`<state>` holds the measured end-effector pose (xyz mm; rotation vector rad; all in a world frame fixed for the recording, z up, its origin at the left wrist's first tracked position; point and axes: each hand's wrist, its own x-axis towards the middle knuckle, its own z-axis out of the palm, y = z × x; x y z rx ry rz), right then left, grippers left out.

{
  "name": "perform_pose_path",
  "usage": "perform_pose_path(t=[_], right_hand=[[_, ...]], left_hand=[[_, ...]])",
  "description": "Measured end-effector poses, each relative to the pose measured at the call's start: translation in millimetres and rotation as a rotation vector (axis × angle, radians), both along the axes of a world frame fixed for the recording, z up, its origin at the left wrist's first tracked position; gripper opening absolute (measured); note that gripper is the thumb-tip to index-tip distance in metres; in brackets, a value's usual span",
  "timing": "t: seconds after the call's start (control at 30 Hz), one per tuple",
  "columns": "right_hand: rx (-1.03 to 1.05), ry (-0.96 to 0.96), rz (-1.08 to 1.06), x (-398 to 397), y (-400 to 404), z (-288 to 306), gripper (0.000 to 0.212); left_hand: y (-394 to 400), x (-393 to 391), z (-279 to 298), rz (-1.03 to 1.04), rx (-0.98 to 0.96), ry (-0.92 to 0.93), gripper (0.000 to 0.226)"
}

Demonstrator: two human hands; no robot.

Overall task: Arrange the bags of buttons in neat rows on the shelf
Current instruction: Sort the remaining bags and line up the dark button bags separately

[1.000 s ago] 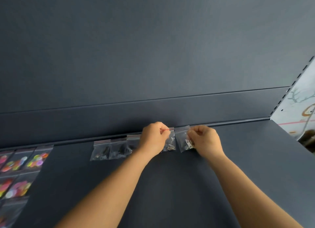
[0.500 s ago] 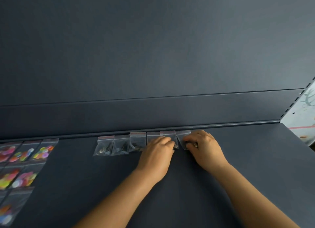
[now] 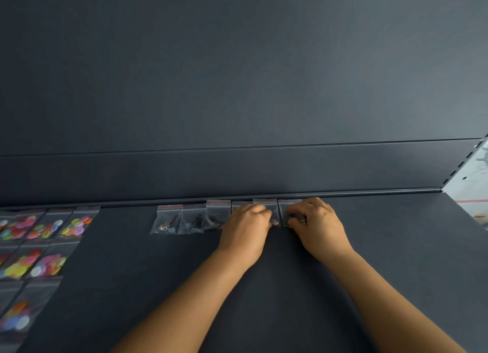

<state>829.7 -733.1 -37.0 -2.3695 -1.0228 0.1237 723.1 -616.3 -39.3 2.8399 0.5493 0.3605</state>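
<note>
A dark back panel (image 3: pixel 237 75) rises at the far side; a slotted upright (image 3: pixel 460 165) stands far right.

Bare shelf (image 3: pixel 396 247) lies right of the dark-button bags (image 3: pixel 195 218); colourful-button bags (image 3: pixel 45 228) crowd the left.

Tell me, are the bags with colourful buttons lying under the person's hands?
No, the colourful button bags lie far left, apart from both hands.
</note>
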Motion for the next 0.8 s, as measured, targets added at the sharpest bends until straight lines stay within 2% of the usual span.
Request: perform_pose_path(t=[0.17, 0.37, 0.53, 0.8], right_hand=[[-0.029, 0.013, -0.009, -4, -1, 5, 0.02], [-0.065, -0.076, 0.032, -29, 2, 20, 0.045], [-0.134, -0.134, 0.212, -75, 14, 31, 0.058], [-0.187, -0.147, 0.44, -196, 55, 38, 0.065]], left_hand=[[-4, -3, 8, 0.002, 0.001, 0.054, 0.031], [-13, -36, 27, 0.078, -0.01, 0.019, 0.046], [-1, -101, 33, 0.228, -0.005, 0.057, 0.057], [17, -247, 33, 0.464, -0.022, 0.069, 0.06]])
